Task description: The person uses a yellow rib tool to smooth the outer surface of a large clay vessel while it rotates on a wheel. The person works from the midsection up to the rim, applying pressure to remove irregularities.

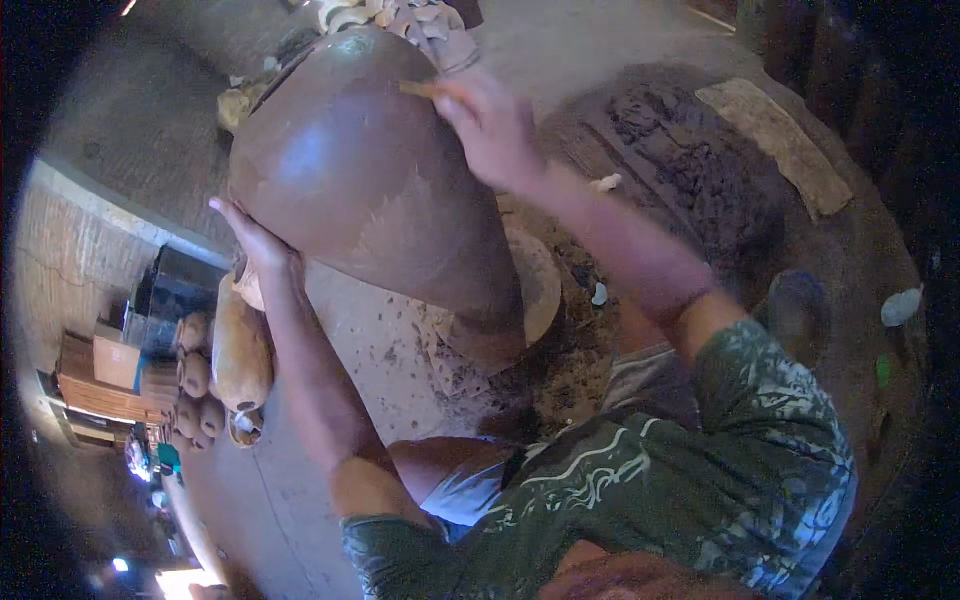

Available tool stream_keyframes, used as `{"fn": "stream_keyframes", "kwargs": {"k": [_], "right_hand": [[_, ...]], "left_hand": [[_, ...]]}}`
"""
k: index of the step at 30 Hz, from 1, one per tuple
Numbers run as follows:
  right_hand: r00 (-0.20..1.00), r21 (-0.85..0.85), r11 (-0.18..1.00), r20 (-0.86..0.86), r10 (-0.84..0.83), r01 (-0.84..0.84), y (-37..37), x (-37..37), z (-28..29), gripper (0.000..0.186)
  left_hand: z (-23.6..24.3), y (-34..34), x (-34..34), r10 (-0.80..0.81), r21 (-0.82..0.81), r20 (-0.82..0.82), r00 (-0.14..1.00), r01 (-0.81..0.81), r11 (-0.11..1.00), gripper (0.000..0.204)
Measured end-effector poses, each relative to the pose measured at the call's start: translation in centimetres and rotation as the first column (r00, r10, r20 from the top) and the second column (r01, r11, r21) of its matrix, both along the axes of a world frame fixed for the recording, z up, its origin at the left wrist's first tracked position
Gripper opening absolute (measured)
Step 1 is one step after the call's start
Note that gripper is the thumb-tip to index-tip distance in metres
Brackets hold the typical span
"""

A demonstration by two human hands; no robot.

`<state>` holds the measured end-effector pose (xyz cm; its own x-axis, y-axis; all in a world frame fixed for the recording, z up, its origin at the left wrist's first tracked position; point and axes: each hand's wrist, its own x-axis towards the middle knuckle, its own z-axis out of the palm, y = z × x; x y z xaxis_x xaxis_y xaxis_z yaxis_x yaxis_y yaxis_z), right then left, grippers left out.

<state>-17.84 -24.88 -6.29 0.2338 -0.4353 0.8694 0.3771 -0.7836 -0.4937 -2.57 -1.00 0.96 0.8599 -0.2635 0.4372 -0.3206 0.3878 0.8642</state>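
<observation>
A large brown clay pot [360, 185], broad at the top and narrowing downward, leans over a round base [540, 285] in the middle of the view. My left hand [258, 240] supports its left side, thumb along the clay and the other fingers mostly hidden. My right hand [485, 135] is closed on a thin yellowish wooden tool [415, 89], whose end lies at the pot's upper right surface. The hand and forearm are slightly blurred.
Dark wet clay [700, 175] lies at the right beside a long pale cloth or board [770, 140]. Pale broken pieces [390, 18] are piled behind the pot. A tan cylindrical object [243, 355], several small pots [198, 385] and boxes [117, 356] stand at the left.
</observation>
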Motion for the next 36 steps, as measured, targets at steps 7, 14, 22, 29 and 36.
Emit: {"fn": "stream_keyframes", "kwargs": {"k": [7, 14, 22, 29, 36], "right_hand": [[0.985, -0.461, 0.872, -0.037, 0.166, -0.164, 3.3, -4.0, -5.6, 0.025], [0.965, 0.072, 0.996, -0.254, 0.073, -0.056, -6.8, 2.8, 7.6, 0.035], [1.000, -0.272, 0.962, 0.012, 0.018, -0.014, 1.3, -1.2, -2.9, 0.022], [0.994, -0.328, 0.938, 0.056, -0.094, 0.107, -1.4, -1.7, 1.2, 0.022], [0.999, -0.138, 0.990, -0.009, 0.040, -0.041, -1.5, 1.0, 3.7, 0.024]], "left_hand": [[-0.6, 1.3, 2.7, -0.022, 0.122, 0.067, 0.997, 0.014, 0.992, 0.087], [-1.6, 0.0, 3.3, -0.065, -0.017, -0.095, 0.993, 0.064, 0.998, 0.088], [-2.1, 0.4, 3.6, -0.103, 0.028, -0.043, 0.994, 0.104, 0.994, 0.093], [-1.8, 3.5, 6.0, -0.036, 0.127, -0.037, 0.999, 0.040, 0.991, 0.091], [-2.0, 0.5, 2.6, -0.064, 0.065, -0.055, 0.996, 0.067, 0.996, 0.091]]}}
